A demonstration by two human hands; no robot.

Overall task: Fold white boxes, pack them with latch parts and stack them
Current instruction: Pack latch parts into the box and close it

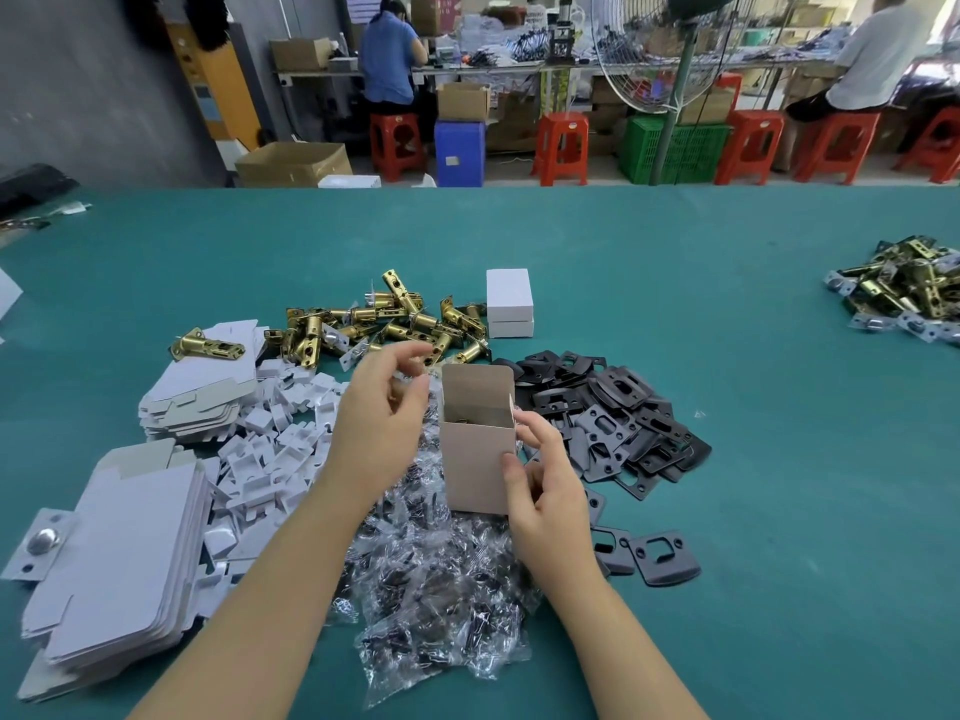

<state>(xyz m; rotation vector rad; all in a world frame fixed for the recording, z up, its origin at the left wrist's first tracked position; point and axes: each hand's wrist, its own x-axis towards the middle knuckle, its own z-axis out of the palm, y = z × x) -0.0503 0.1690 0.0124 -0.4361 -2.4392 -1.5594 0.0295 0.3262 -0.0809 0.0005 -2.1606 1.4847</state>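
Your right hand [545, 491] grips the open box [478, 449] by its right edge, holding it upright above the clear bags of screws [441, 589], flap up and something brassy just visible inside. Your left hand [382, 418] hovers just beside the box's open top, fingers loosely curled, thumb and forefinger close together; whether they pinch anything, you can't tell from here.

Across the green surface [675, 252] it's piles everywhere. Gold latches [384, 324] heaped just beyond the box, black plates [613, 423] spread to your right, small white inserts [275, 444] to your left. Flat box blanks [119, 563] are stacked at the near left with a silver plate [39, 543] lying at their edge; a second stack of blanks [208, 387] behind carries one stray latch. Two closed white boxes [509, 302] sit stacked past the latches. A second latch heap [904, 293] lies well apart at the far right.

Beyond the surface: red stools [563, 145], one blue stool [460, 153], a green crate [675, 153], a standing fan [680, 49], cardboard cartons [293, 163], and two people seated at a cluttered bench [493, 70] along the wall.
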